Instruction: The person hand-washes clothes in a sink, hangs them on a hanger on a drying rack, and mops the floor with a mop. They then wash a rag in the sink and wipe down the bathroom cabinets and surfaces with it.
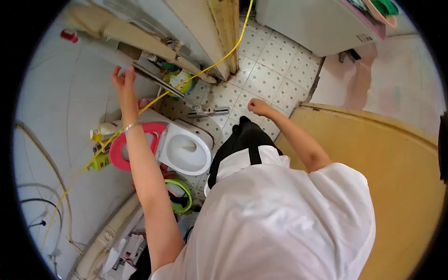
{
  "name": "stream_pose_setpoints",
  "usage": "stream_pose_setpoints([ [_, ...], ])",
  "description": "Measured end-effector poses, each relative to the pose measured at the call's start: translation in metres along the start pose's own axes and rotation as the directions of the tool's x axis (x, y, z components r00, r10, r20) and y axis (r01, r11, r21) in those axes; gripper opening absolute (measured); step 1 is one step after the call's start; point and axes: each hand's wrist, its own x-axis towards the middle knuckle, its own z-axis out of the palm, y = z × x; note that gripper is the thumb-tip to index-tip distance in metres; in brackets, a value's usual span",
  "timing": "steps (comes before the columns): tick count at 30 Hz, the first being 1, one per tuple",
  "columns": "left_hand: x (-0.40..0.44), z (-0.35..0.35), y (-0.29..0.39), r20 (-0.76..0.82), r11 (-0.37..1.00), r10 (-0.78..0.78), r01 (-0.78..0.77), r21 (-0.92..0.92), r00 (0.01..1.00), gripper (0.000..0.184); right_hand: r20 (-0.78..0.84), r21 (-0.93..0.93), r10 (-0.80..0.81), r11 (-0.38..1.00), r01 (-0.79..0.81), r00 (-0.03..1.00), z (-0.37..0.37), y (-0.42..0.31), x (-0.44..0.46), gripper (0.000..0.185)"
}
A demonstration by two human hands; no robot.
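My left hand (125, 84) is raised at the left, a bracelet on its wrist, fingers partly bent and apart, with nothing visible in them. Beside its fingertips runs a straight metal bar (158, 80); I cannot tell whether they touch. Loosely closed, my right hand (259, 107) hangs over the tiled floor (275, 60), nothing showing in it. Below my left forearm stands a white toilet (189, 151) with its lid up and a pink seat cover (120, 156) on the raised part. A flat mop head (208, 112) lies on the floor between my hands.
A yellow cord (219, 60) stretches diagonally across the room, passing my left wrist. Bottles (99, 161) stand behind the toilet, a green basin (185, 196) beside it. A yellow door (368, 177) is at my right, a white appliance (308, 25) at the top.
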Motion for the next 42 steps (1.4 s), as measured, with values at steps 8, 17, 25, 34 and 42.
stream_pose_setpoints([
  [8,-0.042,0.034,0.08,0.436,0.988,0.132,-0.155,0.018,0.89,0.029,0.501,0.709,0.078,0.534,-0.46,0.862,0.056,-0.153,0.037,0.052],
  [17,-0.145,0.071,0.157,0.416,0.893,0.343,-0.155,-0.422,0.842,0.023,0.619,0.699,0.027,-0.474,-0.535,0.785,0.121,-0.186,0.056,0.013],
  [25,-0.124,0.044,0.206,0.407,0.737,0.522,-0.155,-0.658,0.75,0.028,0.631,0.662,0.07,-0.568,-0.489,0.773,-0.032,-0.193,-0.023,0.004],
  [34,-0.063,0.139,0.141,0.735,0.891,0.451,-0.202,-0.407,0.507,0.052,0.42,0.782,0.245,-0.586,-0.212,0.874,-0.163,-0.053,0.123,0.01],
  [42,0.002,0.283,0.15,0.74,0.993,0.058,-0.114,0.026,0.67,0.043,0.197,0.974,0.291,-0.169,-0.153,0.936,-0.253,-0.012,0.322,0.02],
])
